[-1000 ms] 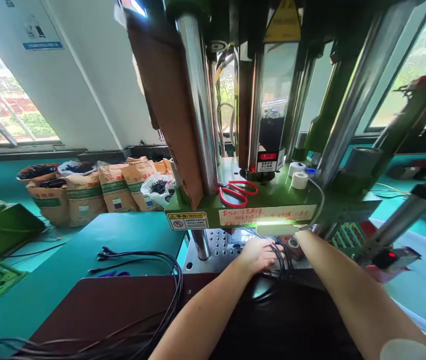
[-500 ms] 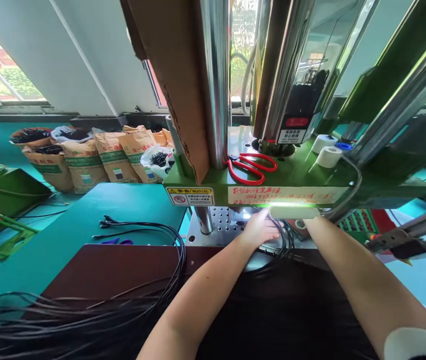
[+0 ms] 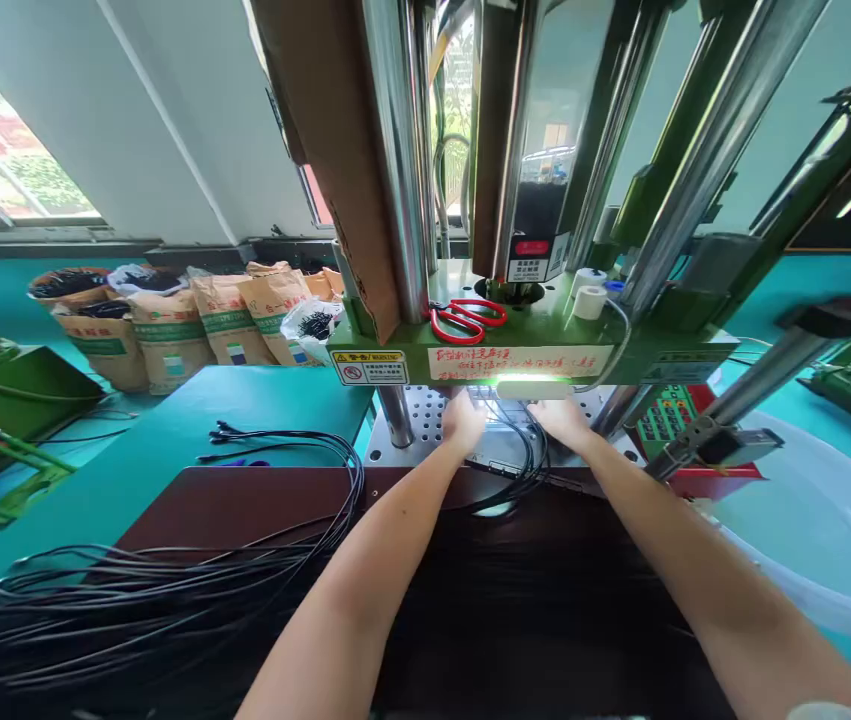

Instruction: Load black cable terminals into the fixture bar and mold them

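Note:
My left hand [image 3: 464, 424] is under the front beam of a green press, at the left side of a metal mould plate [image 3: 501, 445]. Its fingers look curled, but what they grip is hidden. At the plate's right side is my right hand [image 3: 561, 418], fingers bent inward, their tips partly covered by the beam and lamp. Several black cables [image 3: 531, 462] run from the plate between my hands toward my lap. A lit lamp [image 3: 530, 388] hangs just above both hands. The perforated metal bed [image 3: 420, 428] lies under the plate.
Red-handled scissors [image 3: 468, 318] and white thread spools [image 3: 590, 300] sit on the green press beam [image 3: 414, 335]. Black cable bundles [image 3: 312, 445] lie on the left over the brown board [image 3: 245, 490]. Paper sacks [image 3: 162, 335] line the wall. A white tub [image 3: 807, 520] stands at right.
My left hand has moved from the cables to the plate's left side. My right hand now shows at the plate's right side. The view has shifted right and back a little.

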{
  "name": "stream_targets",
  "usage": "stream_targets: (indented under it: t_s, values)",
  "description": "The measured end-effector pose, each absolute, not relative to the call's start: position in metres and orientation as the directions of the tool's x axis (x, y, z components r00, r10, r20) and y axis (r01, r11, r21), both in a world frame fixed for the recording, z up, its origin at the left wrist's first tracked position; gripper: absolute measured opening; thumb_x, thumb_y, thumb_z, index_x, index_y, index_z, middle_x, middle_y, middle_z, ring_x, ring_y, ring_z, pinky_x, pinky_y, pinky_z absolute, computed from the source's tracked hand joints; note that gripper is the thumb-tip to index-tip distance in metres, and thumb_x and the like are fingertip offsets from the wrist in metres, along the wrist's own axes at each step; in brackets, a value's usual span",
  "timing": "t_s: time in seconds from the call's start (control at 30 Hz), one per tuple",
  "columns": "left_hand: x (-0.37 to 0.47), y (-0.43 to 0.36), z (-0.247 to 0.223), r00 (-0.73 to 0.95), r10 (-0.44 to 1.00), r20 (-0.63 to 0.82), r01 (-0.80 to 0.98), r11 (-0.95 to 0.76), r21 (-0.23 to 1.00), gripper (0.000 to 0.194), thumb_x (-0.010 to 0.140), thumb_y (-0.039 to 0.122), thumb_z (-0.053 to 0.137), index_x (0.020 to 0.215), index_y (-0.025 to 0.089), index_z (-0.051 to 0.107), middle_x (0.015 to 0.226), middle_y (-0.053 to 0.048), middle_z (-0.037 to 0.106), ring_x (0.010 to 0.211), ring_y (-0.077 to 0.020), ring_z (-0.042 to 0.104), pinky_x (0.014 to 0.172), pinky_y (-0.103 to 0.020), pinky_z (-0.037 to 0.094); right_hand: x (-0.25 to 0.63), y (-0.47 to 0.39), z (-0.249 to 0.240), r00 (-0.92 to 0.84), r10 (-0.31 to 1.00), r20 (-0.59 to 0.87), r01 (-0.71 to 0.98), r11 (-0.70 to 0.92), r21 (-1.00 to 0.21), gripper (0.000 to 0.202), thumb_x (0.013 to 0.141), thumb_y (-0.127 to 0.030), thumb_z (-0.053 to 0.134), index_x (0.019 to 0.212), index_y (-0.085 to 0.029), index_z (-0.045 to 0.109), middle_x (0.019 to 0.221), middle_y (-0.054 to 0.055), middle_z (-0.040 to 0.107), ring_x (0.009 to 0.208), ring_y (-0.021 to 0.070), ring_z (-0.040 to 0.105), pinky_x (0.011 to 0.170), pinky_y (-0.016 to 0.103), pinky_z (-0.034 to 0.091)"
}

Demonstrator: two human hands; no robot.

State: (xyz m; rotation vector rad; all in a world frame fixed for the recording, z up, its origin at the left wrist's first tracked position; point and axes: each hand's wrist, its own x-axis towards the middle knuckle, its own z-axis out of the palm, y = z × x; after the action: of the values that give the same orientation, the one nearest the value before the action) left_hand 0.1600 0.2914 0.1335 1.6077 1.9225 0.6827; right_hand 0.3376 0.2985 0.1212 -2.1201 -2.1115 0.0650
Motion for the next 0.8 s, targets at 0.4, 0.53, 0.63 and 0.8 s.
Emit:
stream_targets:
  t_s: [0.4, 0.53, 0.63, 0.8]
  values:
    - [0.162, 0.29, 0.131, -0.08, 0.994, 0.07, 0.909, 0.044, 0.415, 0.033, 0.081, 0.017, 0.042, 0.112, 0.018, 0.053, 0.096, -0.012, 0.065, 0.096, -0.0239, 0.061, 0.08, -0.033, 0.046, 0.329, 0.301, 0.123, 0.031, 0.996, 0.087, 0.997, -0.025, -0.077, 0.025, 0.089, -0.034, 0.049, 0.099, -0.014, 0.061, 0.101, 0.006, 0.063, 0.093, 0.018, 0.059, 0.085, 0.04, 0.045]
    - [0.169, 0.286, 0.137, -0.019, 0.991, 0.132, 0.925, -0.033, 0.38, 0.029, 0.085, 0.024, 0.04, 0.109, 0.017, 0.055, 0.108, -0.013, 0.061, 0.101, -0.0243, 0.058, 0.08, -0.034, 0.046, 0.32, 0.293, 0.136, -0.043, 0.992, 0.118, 0.995, 0.053, -0.083, 0.029, 0.089, -0.035, 0.049, 0.109, -0.016, 0.058, 0.112, 0.008, 0.06, 0.1, 0.0196, 0.057, 0.089, 0.043, 0.043]
    - [0.176, 0.283, 0.136, 0.052, 0.989, 0.138, 0.926, -0.1, 0.365, 0.03, 0.083, 0.032, 0.046, 0.104, 0.014, 0.057, 0.101, -0.014, 0.063, 0.095, -0.0246, 0.06, 0.078, -0.034, 0.047, 0.312, 0.289, 0.138, -0.075, 0.989, 0.128, 0.994, 0.084, -0.072, 0.028, 0.089, -0.033, 0.05, 0.109, -0.015, 0.057, 0.113, 0.008, 0.059, 0.1, 0.0201, 0.056, 0.088, 0.043, 0.044]
    - [0.179, 0.287, 0.127, 0.056, 0.987, 0.148, 0.927, -0.107, 0.361, 0.026, 0.083, 0.019, 0.043, 0.1, 0.009, 0.059, 0.089, -0.016, 0.066, 0.089, -0.0243, 0.063, 0.075, -0.032, 0.048, 0.302, 0.292, 0.134, -0.092, 0.983, 0.158, 0.993, 0.102, -0.054, 0.026, 0.089, -0.028, 0.051, 0.11, -0.015, 0.056, 0.115, 0.008, 0.057, 0.1, 0.0203, 0.056, 0.087, 0.043, 0.045]
